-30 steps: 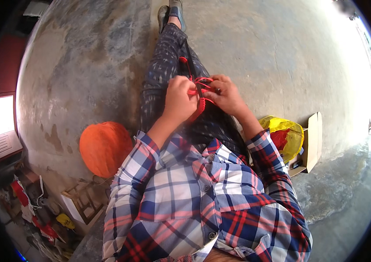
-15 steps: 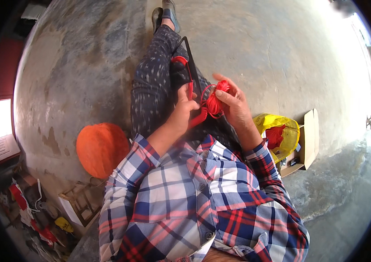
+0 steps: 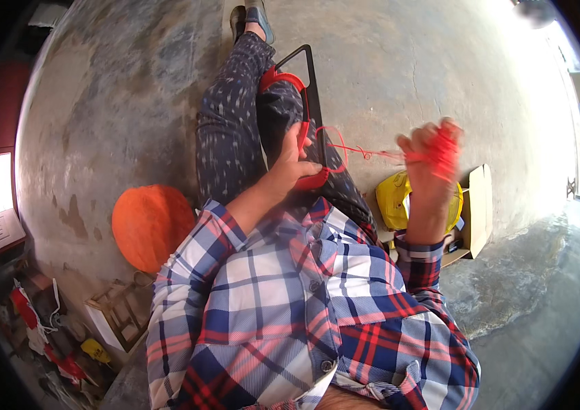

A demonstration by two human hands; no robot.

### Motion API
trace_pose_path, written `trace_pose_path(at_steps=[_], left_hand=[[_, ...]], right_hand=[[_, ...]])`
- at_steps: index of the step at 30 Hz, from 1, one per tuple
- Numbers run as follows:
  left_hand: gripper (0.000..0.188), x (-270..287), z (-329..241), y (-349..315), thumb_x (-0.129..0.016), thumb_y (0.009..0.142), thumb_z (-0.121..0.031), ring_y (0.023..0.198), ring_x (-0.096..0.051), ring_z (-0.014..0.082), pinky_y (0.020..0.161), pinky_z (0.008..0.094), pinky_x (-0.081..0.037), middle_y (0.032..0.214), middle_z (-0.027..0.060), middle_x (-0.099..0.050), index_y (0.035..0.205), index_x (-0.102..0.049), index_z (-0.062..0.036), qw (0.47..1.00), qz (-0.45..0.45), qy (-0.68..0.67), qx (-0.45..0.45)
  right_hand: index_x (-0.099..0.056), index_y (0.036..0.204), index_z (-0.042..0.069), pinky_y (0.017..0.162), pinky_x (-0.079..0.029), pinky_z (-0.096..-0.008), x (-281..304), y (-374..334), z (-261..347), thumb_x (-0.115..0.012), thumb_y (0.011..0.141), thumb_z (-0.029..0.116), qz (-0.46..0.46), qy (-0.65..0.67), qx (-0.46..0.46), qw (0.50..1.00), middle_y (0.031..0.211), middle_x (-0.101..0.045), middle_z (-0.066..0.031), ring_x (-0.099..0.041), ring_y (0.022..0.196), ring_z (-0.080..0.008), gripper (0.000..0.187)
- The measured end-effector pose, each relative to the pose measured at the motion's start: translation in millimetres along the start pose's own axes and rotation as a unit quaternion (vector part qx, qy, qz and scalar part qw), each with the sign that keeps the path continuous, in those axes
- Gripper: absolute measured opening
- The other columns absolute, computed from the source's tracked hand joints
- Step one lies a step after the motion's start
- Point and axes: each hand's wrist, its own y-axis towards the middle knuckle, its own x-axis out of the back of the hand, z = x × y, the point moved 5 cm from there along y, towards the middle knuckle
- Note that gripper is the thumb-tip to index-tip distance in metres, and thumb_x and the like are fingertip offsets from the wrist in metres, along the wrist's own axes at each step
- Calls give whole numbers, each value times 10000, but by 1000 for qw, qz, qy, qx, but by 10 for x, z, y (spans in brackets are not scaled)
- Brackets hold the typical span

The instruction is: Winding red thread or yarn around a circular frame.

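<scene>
A black rectangular frame (image 3: 313, 82) rests across my legs, with red cord wound tightly round its far edge, near corner and part of its left side. My left hand (image 3: 284, 164) is closed on the red-wrapped left side, near the lower corner. Out to the right, my right hand (image 3: 421, 164) clutches a bundle of red cord (image 3: 446, 147), blurred by motion. A thin strand (image 3: 365, 152) stretches from the bundle to the frame, with a loose loop beside the black right-hand bar.
On the floor to my left sits a round orange cushion (image 3: 152, 227), with a small wooden frame stand (image 3: 118, 328) nearer me. A yellow bag (image 3: 391, 198) and an open cardboard box (image 3: 481, 205) stand at my right, partly behind my forearm.
My right hand has swung right, away from the frame, carrying the cord bundle and drawing the strand out. My left hand keeps its hold; the frame has shifted and turned slightly.
</scene>
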Motion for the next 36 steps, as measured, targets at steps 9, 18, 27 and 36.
trace_pose_path(at_steps=[9,18,27,36], left_hand=[[960,405,-76,475,-695,709,-302,1007,-371,195,951,296,-330,1191,126,-347,1463,-177,-7,977,-55,167,-117],[945,227,2,467,-656,701,-188,1047,-358,199,1005,299,-292,1254,126,-349,1487,-157,-30,992,-31,113,-47],[894,181,-25,488,-582,693,-169,1002,-363,183,983,297,-300,1183,72,-366,1489,-193,-55,999,-31,-30,-3],[702,-168,-745,92,-598,745,-115,1178,-430,273,991,362,-338,1284,155,-475,1402,-358,-46,821,-182,469,-270]], right_hand=[[-543,1075,40,643,-361,-260,281,-46,942,-570,903,185,-58,-4,70,996,844,-497,-7,-413,700,-102,226],[-568,1016,18,633,-453,-231,570,-175,-1160,-562,951,215,-68,-521,-178,832,800,-603,-25,-558,700,-65,207],[-508,930,70,611,-407,-210,68,-250,-836,-604,866,11,-84,-300,-218,925,780,-523,26,-490,695,-44,129],[-500,945,54,621,-355,-199,-172,-283,-523,-573,822,4,-79,-236,-229,941,812,-501,21,-460,705,-50,151]])
